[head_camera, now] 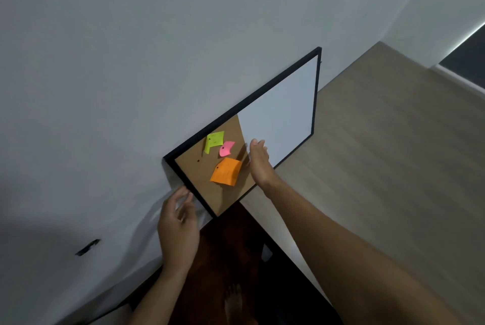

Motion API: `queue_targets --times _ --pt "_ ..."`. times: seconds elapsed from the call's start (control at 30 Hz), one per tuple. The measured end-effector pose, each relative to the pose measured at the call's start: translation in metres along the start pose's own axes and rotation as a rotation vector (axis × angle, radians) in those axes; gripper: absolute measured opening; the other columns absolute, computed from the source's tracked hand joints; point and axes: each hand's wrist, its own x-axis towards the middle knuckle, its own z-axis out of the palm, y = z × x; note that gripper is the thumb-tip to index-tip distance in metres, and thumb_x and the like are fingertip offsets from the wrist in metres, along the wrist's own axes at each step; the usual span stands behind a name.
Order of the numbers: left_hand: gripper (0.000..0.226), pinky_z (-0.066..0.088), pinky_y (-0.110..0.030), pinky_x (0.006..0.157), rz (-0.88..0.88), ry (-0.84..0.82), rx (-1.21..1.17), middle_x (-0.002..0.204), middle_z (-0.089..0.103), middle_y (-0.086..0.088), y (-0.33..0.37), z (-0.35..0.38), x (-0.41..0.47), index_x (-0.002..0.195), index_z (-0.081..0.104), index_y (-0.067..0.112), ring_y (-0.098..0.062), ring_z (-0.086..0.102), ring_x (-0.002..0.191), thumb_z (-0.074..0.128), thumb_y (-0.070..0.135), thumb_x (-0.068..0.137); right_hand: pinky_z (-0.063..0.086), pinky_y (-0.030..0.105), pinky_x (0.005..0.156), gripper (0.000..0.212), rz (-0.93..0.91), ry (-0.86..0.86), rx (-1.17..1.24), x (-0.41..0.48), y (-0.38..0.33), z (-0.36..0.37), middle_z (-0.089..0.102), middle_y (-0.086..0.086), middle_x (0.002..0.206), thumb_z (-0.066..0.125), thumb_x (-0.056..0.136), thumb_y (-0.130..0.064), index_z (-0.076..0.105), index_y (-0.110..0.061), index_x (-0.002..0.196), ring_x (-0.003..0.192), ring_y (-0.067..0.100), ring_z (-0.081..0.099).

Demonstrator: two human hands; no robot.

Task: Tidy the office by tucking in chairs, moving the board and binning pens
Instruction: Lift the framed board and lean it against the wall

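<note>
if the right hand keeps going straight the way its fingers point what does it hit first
Most likely the board: the right hand points at its face near the cork-whiteboard seam. Depth is unclear, so it may already be touching.

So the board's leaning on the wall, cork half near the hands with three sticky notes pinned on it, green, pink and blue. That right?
Not quite: the third note is orange, not blue. The head view shows the board against the wall, its cork half nearest the hands, carrying a green note, a pink note and the orange one. The left hand is at the board's near corner, the right hand at its lower edge.
</note>
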Motion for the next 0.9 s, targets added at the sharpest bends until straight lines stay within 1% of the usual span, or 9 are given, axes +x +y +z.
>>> queue_targets --times 0.13,0.2,0.27,0.3,0.4,0.5,0.6,0.7,0.9 --pt "0.053 0.048 -0.001 0.09 -0.008 -0.153 -0.031 0.147 0.062 0.017 0.005 0.019 0.007 0.155 0.054 0.026 0.014 0.058 0.128 0.055 0.003 0.106 -0.007 0.047 0.137 0.081 -0.025 0.026 0.057 0.02 -0.002 -0.021 -0.014 -0.003 0.183 0.01 0.11 -0.072 -0.011 -0.028 0.174 0.169 0.015 -0.015" --pt "0.062 0.046 0.0 0.092 -0.003 -0.228 -0.027 0.153 0.056 0.018 0.008 0.027 0.012 0.16 0.048 0.027 0.018 0.054 0.129 0.052 -0.002 0.106 -0.002 0.052 0.138 0.1 -0.014 0.024 0.091 0.039 0.0 -0.031 -0.009 -0.007 0.184 0.012 0.096 -0.091 -0.007 -0.031 0.175 0.169 0.014 -0.011" --pt "0.07 0.048 -0.002 0.091 0.002 -0.3 -0.026 0.157 0.049 0.019 0.009 0.034 0.015 0.164 0.041 0.029 0.02 0.049 0.131 0.047 -0.008 0.104 0.003 0.056 0.138 0.133 -0.007 0.022 0.128 0.079 0.023 -0.043 0.0 -0.01 0.184 0.014 0.067 -0.113 0.001 -0.037 0.175 0.17 0.013 -0.004" --pt "0.074 0.048 -0.003 0.09 0.003 -0.328 -0.031 0.158 0.046 0.019 0.01 0.036 0.015 0.165 0.039 0.029 0.018 0.047 0.135 0.046 -0.01 0.103 0.004 0.056 0.138 0.14 -0.006 0.008 0.139 0.099 0.038 -0.048 0.004 -0.011 0.184 0.015 0.059 -0.118 0.004 -0.039 0.174 0.17 0.012 -0.001" --pt "0.078 0.045 -0.001 0.095 0.003 -0.387 -0.051 0.159 0.042 0.028 0.009 0.043 0.018 0.167 0.033 0.032 0.012 0.041 0.145 0.046 -0.01 0.103 0.007 0.055 0.138 0.142 0.002 0.013 0.18 0.113 0.046 -0.057 0.007 -0.008 0.184 0.018 0.058 -0.118 0.008 -0.038 0.175 0.17 0.014 0.004" --pt "0.081 0.042 0.002 0.094 -0.013 -0.441 -0.041 0.153 0.038 0.039 0.008 0.048 0.02 0.168 0.027 0.041 0.017 0.039 0.143 0.051 -0.005 0.105 0.011 0.055 0.138 0.133 0.004 0.065 0.246 0.086 0.023 -0.062 0.007 -0.003 0.185 0.022 0.07 -0.111 0.007 -0.031 0.176 0.17 0.018 0.01" --pt "0.082 0.041 0.004 0.092 -0.021 -0.471 -0.039 0.156 0.033 0.036 0.009 0.05 0.02 0.168 0.025 0.043 0.011 0.033 0.149 0.052 -0.003 0.106 0.019 0.052 0.138 0.095 0.012 0.1 0.267 0.038 -0.013 -0.061 0.018 0.001 0.183 0.022 0.102 -0.084 0.014 -0.024 0.176 0.168 0.023 0.022" --pt "0.08 0.037 0.0 0.102 -0.019 -0.492 -0.013 0.156 0.031 0.038 0.008 0.046 0.02 0.168 0.025 0.043 0.007 0.03 0.152 0.054 0.0 0.106 0.029 0.043 0.133 0.072 -0.02 0.108 0.287 0.019 -0.022 -0.066 0.036 0.004 0.174 0.021 0.115 -0.062 0.028 -0.019 0.172 0.161 0.024 0.037" --pt "0.073 0.031 -0.028 0.124 0.023 -0.512 0.035 0.171 0.029 0.021 0.009 0.037 0.01 0.168 0.026 0.037 -0.001 0.03 0.156 0.055 0.008 0.109 0.02 0.046 0.137 0.074 -0.022 0.125 0.238 -0.009 -0.014 -0.074 0.025 -0.002 0.181 0.025 0.113 -0.067 0.022 -0.025 0.174 0.167 0.021 0.026"
